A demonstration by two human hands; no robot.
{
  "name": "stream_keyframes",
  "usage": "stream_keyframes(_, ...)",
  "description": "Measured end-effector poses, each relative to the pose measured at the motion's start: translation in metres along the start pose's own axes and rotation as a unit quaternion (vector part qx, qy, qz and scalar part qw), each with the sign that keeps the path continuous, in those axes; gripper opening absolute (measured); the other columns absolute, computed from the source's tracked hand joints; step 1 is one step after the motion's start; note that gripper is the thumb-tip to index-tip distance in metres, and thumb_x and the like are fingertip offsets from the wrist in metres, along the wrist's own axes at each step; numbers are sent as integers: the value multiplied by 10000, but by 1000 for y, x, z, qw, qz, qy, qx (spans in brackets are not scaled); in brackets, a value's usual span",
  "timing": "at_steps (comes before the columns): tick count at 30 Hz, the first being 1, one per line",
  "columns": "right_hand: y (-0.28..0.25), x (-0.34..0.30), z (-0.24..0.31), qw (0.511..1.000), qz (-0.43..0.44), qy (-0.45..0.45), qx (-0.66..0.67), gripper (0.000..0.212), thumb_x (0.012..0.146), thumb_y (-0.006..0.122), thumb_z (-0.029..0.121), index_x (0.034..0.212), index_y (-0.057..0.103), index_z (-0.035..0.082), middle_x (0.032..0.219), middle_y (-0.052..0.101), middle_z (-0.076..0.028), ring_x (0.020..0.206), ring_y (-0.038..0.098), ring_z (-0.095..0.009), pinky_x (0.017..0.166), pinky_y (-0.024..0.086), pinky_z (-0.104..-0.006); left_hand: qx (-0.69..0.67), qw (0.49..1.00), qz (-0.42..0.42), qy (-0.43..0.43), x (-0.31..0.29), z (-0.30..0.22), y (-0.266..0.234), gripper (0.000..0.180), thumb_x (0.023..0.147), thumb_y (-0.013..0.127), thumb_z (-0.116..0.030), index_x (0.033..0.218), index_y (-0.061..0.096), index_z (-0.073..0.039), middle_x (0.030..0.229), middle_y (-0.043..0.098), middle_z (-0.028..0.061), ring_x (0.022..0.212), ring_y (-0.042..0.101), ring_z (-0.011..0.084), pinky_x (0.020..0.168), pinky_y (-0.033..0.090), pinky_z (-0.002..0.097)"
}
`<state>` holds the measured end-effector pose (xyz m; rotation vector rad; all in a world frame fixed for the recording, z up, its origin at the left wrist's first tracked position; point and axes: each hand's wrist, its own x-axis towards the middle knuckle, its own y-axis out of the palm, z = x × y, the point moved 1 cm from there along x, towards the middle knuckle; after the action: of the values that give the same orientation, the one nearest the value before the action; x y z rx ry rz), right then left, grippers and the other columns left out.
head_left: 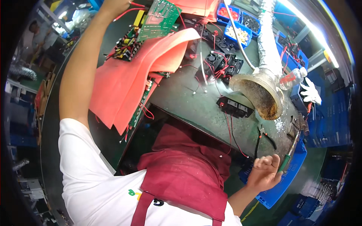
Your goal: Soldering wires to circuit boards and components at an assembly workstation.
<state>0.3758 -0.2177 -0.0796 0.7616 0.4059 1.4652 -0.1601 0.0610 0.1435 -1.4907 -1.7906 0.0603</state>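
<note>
My left hand reaches to the top edge, where the frame cuts off its fingers. Red wires run beside it, and a green circuit board stands tilted just to its right. Under that board's edge sit black, yellow and red electronic parts. At the lower right, my right hand is raised with loosely bent fingers, its thumb apart and nothing visible in it. Close beyond its fingertips is the green handle of a soldering iron, whose metal shaft points up to a coiled stand. Pliers with black handles lie nearby.
Pink foam sheets cover more boards at left. A black fan unit with wires lies mid-bench, more fans behind. A metal fume hood hangs over the bench. Blue bins, a bottle and a white glove are beyond.
</note>
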Motion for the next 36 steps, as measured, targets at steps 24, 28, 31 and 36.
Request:
stream_keyframes(24, 78, 40, -40, 804, 273, 228, -477, 420, 916, 746, 37, 1324, 664, -15, 1142, 760, -120, 965, 718, -155, 869, 561, -297, -94, 974, -175, 105, 14, -45, 6, 303, 1120, 541, -341, 1048, 617, -57, 902, 680, 42, 833, 672, 139, 769, 536, 276)
stream_keyframes(28, 102, 61, -28, 806, 324, 160, -468, 379, 919, 735, 10, 1293, 684, -15, 1115, 759, -113, 971, 718, -161, 872, 565, -306, -248, 967, 26, 45, 9, -31, -3, 262, 1129, 531, -320, 1049, 624, -88, 893, 679, 34, 821, 693, 161, 767, 566, 314)
stream_keyframes(31, 127, 92, -22, 818, 329, 70, -467, 294, 951, 677, -11, 1243, 707, -17, 1098, 758, -104, 986, 714, -158, 896, 557, -303, -131, 988, -76, 36, -10, -16, -1, 238, 1116, 557, -318, 1055, 622, -97, 876, 669, 37, 816, 714, 204, 759, 588, 363)
stream_keyframes(36, 183, 157, -45, 865, 320, -30, -386, 226, 1026, 618, 48, 1223, 708, -16, 1107, 745, -57, 987, 688, -120, 877, 545, -277, -454, 888, -39, -55, -56, -4, -8, 224, 1123, 528, -220, 1029, 619, -38, 722, 540, -3, 824, 696, 137, 1147, 498, 443)
